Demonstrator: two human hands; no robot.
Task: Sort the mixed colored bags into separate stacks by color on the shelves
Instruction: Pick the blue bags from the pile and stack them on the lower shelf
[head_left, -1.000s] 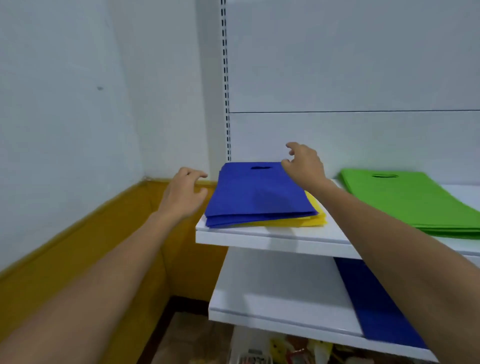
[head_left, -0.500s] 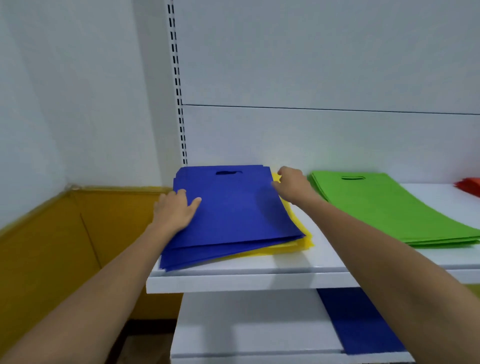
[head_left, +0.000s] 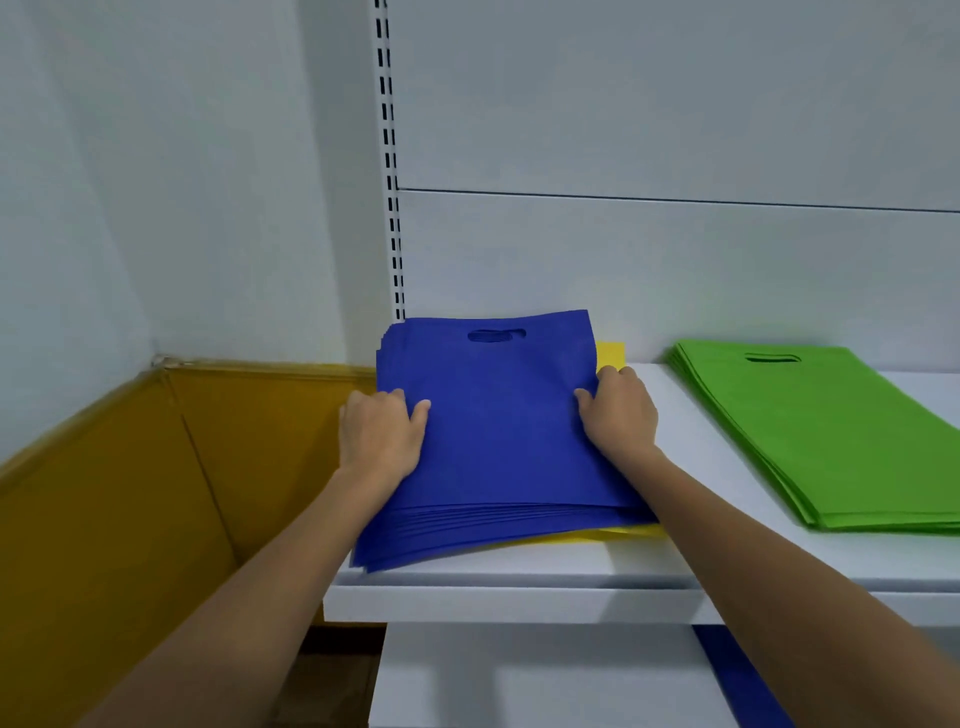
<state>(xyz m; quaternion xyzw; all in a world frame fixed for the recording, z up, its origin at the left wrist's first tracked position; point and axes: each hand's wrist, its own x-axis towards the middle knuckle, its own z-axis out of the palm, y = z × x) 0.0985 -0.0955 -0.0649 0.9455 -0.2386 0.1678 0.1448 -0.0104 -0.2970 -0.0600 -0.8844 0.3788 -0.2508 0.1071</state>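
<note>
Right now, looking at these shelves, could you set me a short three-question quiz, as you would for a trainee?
1. True or false: the blue bags lie on top of yellow bags.
2. How many of the left hand and right hand grip the blue bags? A none, B one, C both.
3. Fill in: the stack further right on the same shelf is ____ in colour.
Key: 1 true; 2 C; 3 green, the green bags.
</note>
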